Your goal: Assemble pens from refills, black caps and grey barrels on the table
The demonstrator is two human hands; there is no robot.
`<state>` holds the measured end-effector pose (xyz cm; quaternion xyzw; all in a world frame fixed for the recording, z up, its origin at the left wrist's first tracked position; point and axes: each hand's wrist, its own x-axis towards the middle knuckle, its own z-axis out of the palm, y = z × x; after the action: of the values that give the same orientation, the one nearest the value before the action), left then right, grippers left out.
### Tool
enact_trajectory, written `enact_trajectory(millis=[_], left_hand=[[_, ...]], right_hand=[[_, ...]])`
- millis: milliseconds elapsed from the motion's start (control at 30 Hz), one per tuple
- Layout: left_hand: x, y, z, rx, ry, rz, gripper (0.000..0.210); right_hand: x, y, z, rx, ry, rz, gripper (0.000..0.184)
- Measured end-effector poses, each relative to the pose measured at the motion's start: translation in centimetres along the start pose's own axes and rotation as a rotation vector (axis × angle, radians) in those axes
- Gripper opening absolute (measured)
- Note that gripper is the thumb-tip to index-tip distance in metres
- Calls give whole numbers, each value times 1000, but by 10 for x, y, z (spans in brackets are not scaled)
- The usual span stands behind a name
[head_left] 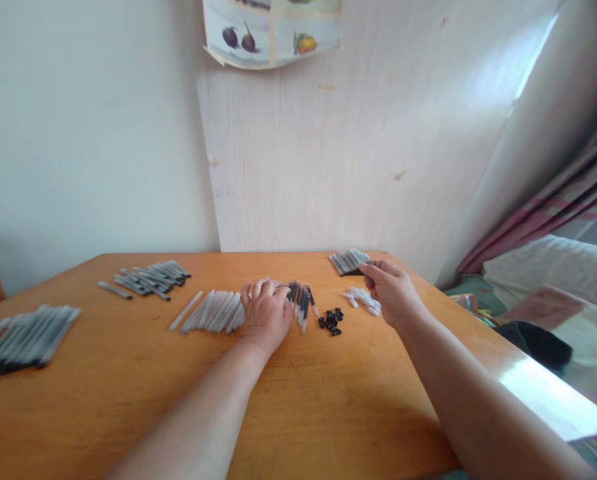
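My left hand [267, 315] lies palm down, fingers bent and a little apart, over the right end of a row of white pen barrels [213, 311]. Dark ink refills [301, 301] are lined up just right of its thumb. My right hand [391, 290] is raised with thumb and forefinger pinched together; anything between them is too small to make out. Behind its fingertips is a row of pens with black ends [349, 261]. Small white pieces [362, 300] lie beside that hand, and a heap of small black pen parts [331, 321] sits between both hands.
On the wooden table [298, 413], a loose pile of black-tipped pens [151, 278] lies at the back left. Another row of pens [28, 338] is at the left edge. The wall [298, 167] stands behind the table; a bed [543, 287] is at the right.
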<state>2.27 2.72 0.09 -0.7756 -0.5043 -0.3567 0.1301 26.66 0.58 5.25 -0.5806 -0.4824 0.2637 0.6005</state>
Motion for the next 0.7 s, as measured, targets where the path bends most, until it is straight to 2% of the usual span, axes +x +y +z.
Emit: enact_trajectory(millis=[100, 167, 300, 567, 700], left_hand=[[1, -1, -2, 22, 17, -15, 25], [1, -1, -4, 36, 22, -20, 25], [3, -6, -10, 54, 24, -46, 25], [13, -33, -26, 102, 105, -294, 28], [20, -50, -33, 141, 42, -431, 25]], right_hand=[[-8, 17, 9, -144, 67, -54, 28], [-8, 30, 12, -356, 95, -117, 27], [-2, 46, 11, -619, 53, -126, 25], [3, 44, 7, -728, 46, -139, 26], [2, 43, 7, -734, 31, -153, 24]])
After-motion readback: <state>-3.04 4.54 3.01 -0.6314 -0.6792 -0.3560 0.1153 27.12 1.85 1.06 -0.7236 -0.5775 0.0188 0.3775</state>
